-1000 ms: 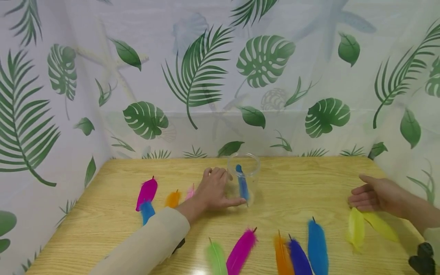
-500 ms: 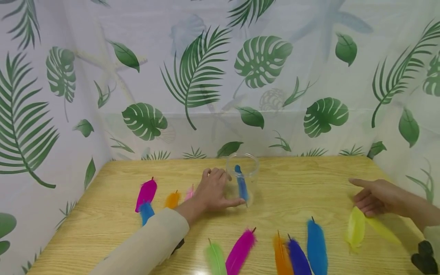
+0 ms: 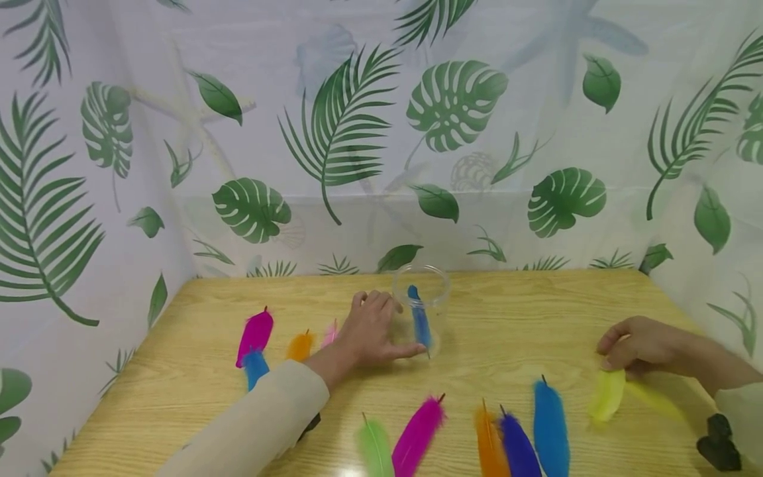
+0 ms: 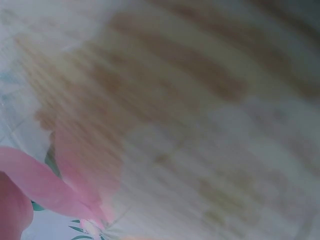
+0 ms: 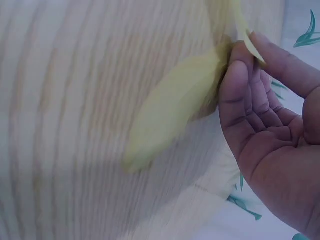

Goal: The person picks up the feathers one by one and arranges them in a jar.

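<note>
Head view: R hand (image 3: 646, 344) is at the right side of the wooden table (image 3: 524, 318), and pinches one yellow feather (image 3: 608, 395) btwn. thumb and index finger. This feather is bright lemon, soft at the edges, a bit blurred; it hangs down from the fingertips, toward the person. The second yellow feather (image 3: 658, 401) is just beside it, blurred also. In right wrist view the pinched one shows nearly edge-on, as a thin pale strip; the second one is wide, oval, pale yellow, close to the other fingers, which are curled and pressed together. If they touch it, I can't tell.

L hand (image 3: 375, 331) holds the clear cup (image 3: 441, 308) at its left side, thumb stretched out apart from the other fingers, which are bent; the fingertips are partly hidden. In the cup stands a blue feather (image 3: 420, 324), slightly tilted, darker thru the wall. Left wrist view is too blurred for details.

Nearest the person lie lime, magenta, orange, purple & blue feathers (image 3: 551, 430).
</note>
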The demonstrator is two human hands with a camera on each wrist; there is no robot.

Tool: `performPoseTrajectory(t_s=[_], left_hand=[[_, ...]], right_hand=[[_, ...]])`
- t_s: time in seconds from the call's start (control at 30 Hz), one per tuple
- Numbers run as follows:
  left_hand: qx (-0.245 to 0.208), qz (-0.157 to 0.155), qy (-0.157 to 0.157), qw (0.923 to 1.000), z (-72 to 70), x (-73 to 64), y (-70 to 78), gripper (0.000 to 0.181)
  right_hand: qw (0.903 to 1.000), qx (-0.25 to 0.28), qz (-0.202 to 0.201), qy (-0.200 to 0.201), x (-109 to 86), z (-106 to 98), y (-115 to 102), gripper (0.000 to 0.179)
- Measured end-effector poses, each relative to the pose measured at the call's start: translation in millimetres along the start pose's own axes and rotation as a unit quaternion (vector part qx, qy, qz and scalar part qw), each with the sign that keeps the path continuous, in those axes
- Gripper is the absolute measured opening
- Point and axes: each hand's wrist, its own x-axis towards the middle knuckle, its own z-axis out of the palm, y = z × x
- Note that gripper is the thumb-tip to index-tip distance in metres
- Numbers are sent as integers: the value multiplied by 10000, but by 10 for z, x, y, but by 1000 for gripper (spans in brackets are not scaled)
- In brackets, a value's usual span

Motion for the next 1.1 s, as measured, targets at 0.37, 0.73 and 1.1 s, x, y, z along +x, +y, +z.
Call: performPoseTrajectory(t_s=[0.37,0.73,1.1], left_hand=[[15,-8,7,10000,-23,-1,2,75],[65,-24,34,10000,-6,4,-7,75],[76,-8,49,10000,-5,7,-1,76]], right_hand=[[9980,617,-56,-95,114,14,-166,42],[9958,847,-334,-79,101,-37,-429,53],[9938,997,-467,168,43,-159,-745,41]])
